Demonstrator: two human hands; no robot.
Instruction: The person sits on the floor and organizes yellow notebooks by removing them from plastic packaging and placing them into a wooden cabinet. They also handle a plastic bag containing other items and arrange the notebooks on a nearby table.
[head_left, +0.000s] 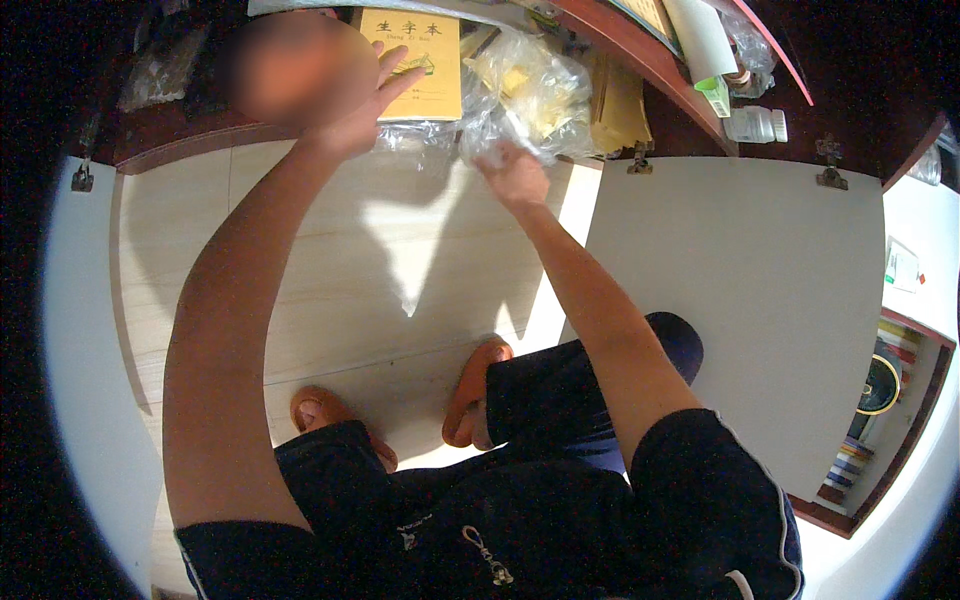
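A home: open white cupboard doors [740,300]; crammed wooden shelf [640,60]; tiled floor [330,290].

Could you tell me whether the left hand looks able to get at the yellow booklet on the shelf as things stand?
Probably yes: the left hand is open and already at the yellow booklet's edge, with nothing between them.

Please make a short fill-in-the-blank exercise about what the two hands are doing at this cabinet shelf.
1. The right hand grips a crumpled clear ____ bag.
2. The left hand is open and lies against a booklet whose cover is ____.
3. Both of the person's feet wear ____ slippers.
4. The cabinet door under the right forearm is plain ____.

Missing words: plastic; yellow; orange; white
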